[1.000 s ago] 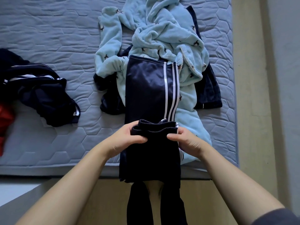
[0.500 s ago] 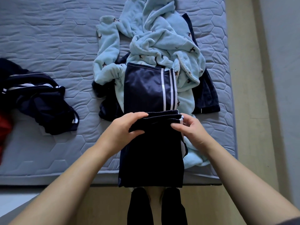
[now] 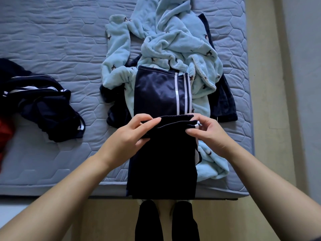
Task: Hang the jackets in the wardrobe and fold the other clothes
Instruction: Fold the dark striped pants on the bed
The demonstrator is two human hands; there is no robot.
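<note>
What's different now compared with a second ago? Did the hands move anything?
The left hand and right hand, still pinching the folded end of the navy striped trousers, have carried it farther up the bed, so less striped fabric shows beyond the fold. Nothing was let go. The light blue fleece and the dark clothes pile lie as before.

Navy striped pants (image 3: 163, 153) — half-folded on fleece robe (image 3: 180, 40).

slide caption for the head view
Left hand and right hand pinch the end of navy striped track pants laid over a light blue fleece on a mattress.
</note>
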